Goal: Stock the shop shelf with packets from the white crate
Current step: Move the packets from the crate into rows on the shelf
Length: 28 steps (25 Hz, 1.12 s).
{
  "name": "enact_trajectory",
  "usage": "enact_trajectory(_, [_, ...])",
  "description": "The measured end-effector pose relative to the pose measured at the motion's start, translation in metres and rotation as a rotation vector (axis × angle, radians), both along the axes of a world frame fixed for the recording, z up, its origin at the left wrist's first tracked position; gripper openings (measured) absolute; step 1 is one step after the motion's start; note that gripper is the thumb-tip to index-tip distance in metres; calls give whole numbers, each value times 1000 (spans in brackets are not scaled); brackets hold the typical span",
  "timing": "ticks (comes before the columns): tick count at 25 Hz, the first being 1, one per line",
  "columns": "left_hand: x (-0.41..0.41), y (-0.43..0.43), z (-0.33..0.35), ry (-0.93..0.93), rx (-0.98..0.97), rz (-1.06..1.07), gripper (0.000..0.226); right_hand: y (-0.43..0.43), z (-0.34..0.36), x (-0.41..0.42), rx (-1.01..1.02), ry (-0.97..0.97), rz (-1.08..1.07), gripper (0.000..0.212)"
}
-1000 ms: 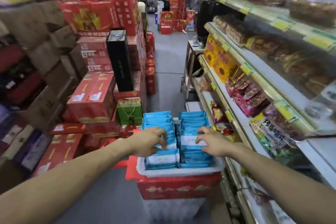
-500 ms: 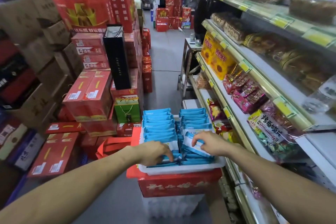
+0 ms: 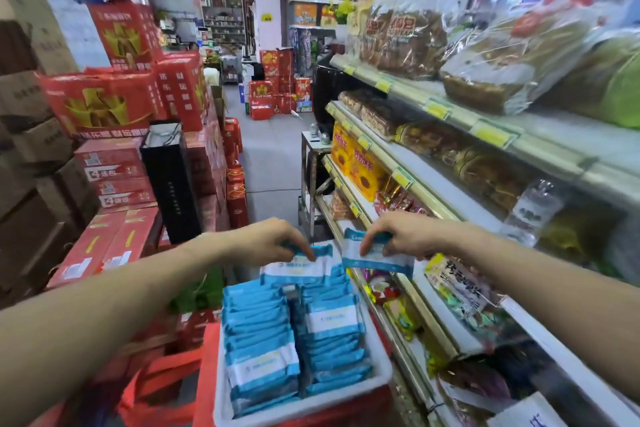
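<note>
Both hands above the far end of the white crate (image 3: pixel 298 410). A blue-and-white packet (image 3: pixel 301 269) is pinched by the left hand (image 3: pixel 270 239). A second packet (image 3: pixel 377 258), nearer the shop shelf (image 3: pixel 460 189), is pinched by the right hand (image 3: pixel 401 236). Two rows of packets (image 3: pixel 259 333) are stood in the crate.

At six o'clock my white crate (image 3: pixel 298 410) holds sky-blue packets (image 3: pixel 259 329), each with a white band. At ten o'clock, red cartons (image 3: pixel 104 104) bear gold stripes; at nine, a black bag (image 3: pixel 169 184). At two o'clock, yellow boxes (image 3: pixel 360 170) show sunflowers, and the tags (image 3: pixel 491 133) are yellow.
</note>
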<state>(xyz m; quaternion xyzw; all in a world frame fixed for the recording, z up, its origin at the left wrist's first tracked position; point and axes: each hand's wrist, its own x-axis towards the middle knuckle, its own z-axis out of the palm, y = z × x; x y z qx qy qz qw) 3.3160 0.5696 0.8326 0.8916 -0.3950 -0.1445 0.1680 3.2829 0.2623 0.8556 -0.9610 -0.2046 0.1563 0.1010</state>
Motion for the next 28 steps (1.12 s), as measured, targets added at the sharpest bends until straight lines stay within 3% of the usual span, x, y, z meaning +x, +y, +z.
enact_trajectory(6, [41, -131, 143, -178, -145, -201, 44, -108, 161, -21, -50, -245, -145, 40])
enact_trajectory(12, [37, -272, 245, -268, -199, -405, 48, -238, 254, -96, -79, -344, -335, 43])
enact_trajectory(22, [19, -447, 285, -295, -267, -507, 50, -435, 249, -203, -204, -399, -793, 45])
enact_trajectory(28, [22, -484, 274, -331, -179, -513, 42, -481, 217, -169, -210, -443, -782, 47])
